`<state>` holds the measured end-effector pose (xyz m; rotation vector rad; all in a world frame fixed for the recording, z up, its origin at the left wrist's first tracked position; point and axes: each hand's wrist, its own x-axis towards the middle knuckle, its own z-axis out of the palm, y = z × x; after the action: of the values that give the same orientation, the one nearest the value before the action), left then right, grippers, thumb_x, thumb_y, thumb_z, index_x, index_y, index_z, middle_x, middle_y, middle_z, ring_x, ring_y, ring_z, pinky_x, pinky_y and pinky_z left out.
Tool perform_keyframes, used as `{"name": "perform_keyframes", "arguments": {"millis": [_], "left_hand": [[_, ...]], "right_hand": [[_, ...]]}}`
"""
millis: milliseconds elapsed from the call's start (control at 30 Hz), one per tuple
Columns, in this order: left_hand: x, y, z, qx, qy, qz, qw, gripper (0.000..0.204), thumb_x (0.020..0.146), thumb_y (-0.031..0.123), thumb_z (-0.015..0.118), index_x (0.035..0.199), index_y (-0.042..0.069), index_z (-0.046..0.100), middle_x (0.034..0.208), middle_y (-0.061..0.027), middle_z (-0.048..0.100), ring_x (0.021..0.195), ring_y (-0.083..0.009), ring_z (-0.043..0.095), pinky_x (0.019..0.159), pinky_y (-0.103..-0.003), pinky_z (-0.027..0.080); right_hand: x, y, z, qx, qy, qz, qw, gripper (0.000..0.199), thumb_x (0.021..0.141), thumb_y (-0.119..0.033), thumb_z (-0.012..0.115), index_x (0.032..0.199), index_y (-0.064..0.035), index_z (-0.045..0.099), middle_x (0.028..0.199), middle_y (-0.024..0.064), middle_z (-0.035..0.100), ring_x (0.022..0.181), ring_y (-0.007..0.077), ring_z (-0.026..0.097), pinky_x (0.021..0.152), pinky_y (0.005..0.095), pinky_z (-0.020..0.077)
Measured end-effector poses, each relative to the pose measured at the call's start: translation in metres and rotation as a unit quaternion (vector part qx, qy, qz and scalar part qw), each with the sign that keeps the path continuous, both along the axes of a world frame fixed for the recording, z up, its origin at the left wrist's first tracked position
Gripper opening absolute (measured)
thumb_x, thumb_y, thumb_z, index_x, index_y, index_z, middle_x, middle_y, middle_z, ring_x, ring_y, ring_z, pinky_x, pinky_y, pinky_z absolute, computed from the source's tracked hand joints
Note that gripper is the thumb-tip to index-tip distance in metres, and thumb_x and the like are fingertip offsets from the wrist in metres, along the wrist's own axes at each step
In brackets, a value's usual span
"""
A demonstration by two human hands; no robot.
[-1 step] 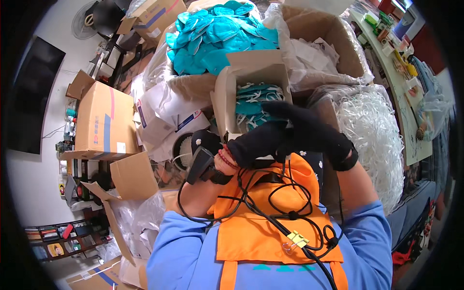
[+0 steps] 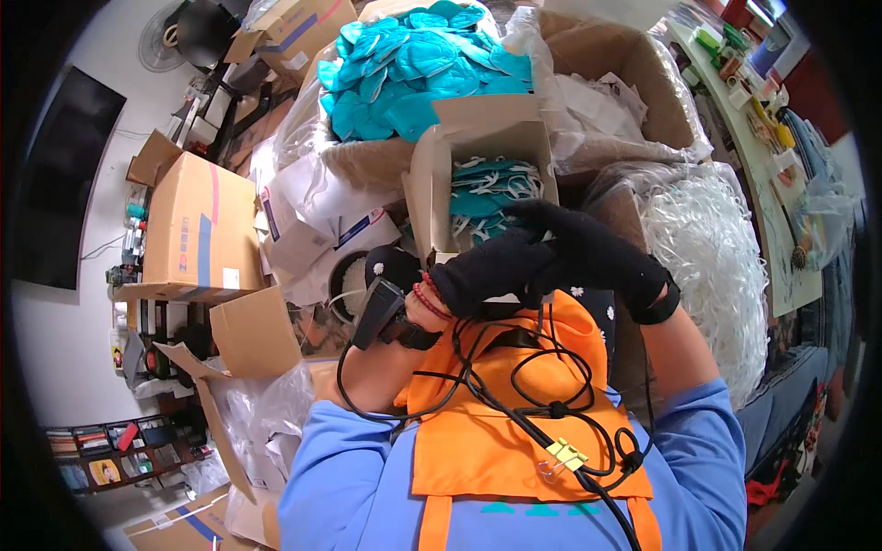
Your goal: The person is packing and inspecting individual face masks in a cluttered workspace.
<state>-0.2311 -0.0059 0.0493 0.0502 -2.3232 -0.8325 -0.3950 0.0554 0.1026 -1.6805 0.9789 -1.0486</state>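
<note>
Both my hands wear black gloves and meet just in front of a small open cardboard box [image 2: 430, 197]. Inside that box lie stacked teal face masks [image 2: 482, 184] with white straps. My left hand [image 2: 487, 275] reaches in from the left, its fingertips merging with the dark of the other glove. My right hand [image 2: 593, 243] comes from the right, fingers stretched out over the near right corner of the box. No object shows between the gloves. A red bead bracelet [image 2: 428, 298] and a black device [image 2: 378, 312] sit on my left wrist.
Behind the small box stands a large plastic-lined carton heaped with teal mask pieces [image 2: 423, 60]. A carton with white papers [image 2: 597, 101] is beside it. White straps [image 2: 707, 266] fill a bag at right. Black cables [image 2: 514, 404] loop over my orange apron [image 2: 496, 450]. Cartons [image 2: 197, 225] stand at left.
The fingers of my right hand have dipped slightly toward the left hand. My left hand has hardly moved, and the masks in the box look the same.
</note>
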Motion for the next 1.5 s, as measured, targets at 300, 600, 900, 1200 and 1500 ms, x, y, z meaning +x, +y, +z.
{"name": "perform_keyframes", "arguments": {"millis": [300, 600, 900, 1200, 1500], "left_hand": [[0.023, 0.005, 0.02, 0.055, -0.216, -0.068, 0.973, 0.039, 0.076, 0.026, 0.07, 0.105, 0.005, 0.057, 0.083, -0.0153, 0.06, 0.073, -0.034, 0.059, 0.064, -0.039, 0.047], [0.021, 0.0, 0.022, 0.152, -0.152, -0.13, 0.968, 0.037, 0.076, 0.026, 0.07, 0.106, 0.008, 0.06, 0.088, -0.0134, 0.061, 0.08, -0.0329, 0.059, 0.068, -0.039, 0.046], [0.016, 0.003, 0.012, 0.13, -0.166, -0.166, 0.963, 0.026, 0.086, 0.022, 0.06, 0.107, 0.007, 0.062, 0.089, -0.012, 0.064, 0.078, -0.0272, 0.063, 0.069, -0.034, 0.051], [0.024, 0.009, 0.01, 0.277, -0.24, -0.133, 0.921, 0.026, 0.091, 0.025, 0.053, 0.106, 0.007, 0.063, 0.082, -0.0074, 0.065, 0.068, -0.0182, 0.064, 0.061, -0.031, 0.052], [0.026, 0.0, -0.031, 0.184, -0.267, -0.101, 0.941, 0.03, 0.084, 0.024, 0.062, 0.109, 0.008, 0.061, 0.09, -0.0141, 0.064, 0.072, -0.0286, 0.064, 0.062, -0.034, 0.051]], "right_hand": [[-0.025, 0.004, -0.005, 0.107, 0.24, 0.036, 0.964, 0.025, 0.079, -0.019, 0.068, 0.093, 0.0015, 0.064, 0.074, 0.0166, 0.064, 0.064, 0.0219, 0.063, 0.061, 0.0322, 0.0481], [-0.019, 0.002, 0.012, 0.309, 0.173, -0.051, 0.934, 0.023, 0.082, -0.019, 0.064, 0.075, 0.0025, 0.064, 0.06, 0.0064, 0.059, 0.05, 0.0111, 0.056, 0.043, 0.0259, 0.0425], [-0.03, -0.003, -0.004, 0.181, 0.135, 0.034, 0.974, 0.018, 0.082, -0.016, 0.062, 0.079, 0.0009, 0.067, 0.061, 0.0036, 0.061, 0.05, 0.0071, 0.054, 0.044, 0.0226, 0.0422], [-0.029, -0.002, 0.015, 0.264, 0.22, 0.018, 0.939, 0.014, 0.074, -0.009, 0.069, 0.084, -0.0009, 0.066, 0.061, 0.0025, 0.061, 0.05, 0.0079, 0.055, 0.048, 0.0228, 0.0433], [-0.04, 0.002, 0.008, 0.28, 0.193, 0.015, 0.94, 0.023, 0.078, -0.012, 0.067, 0.098, -0.0009, 0.065, 0.077, 0.0015, 0.065, 0.065, 0.0062, 0.057, 0.057, 0.0201, 0.044]]}}
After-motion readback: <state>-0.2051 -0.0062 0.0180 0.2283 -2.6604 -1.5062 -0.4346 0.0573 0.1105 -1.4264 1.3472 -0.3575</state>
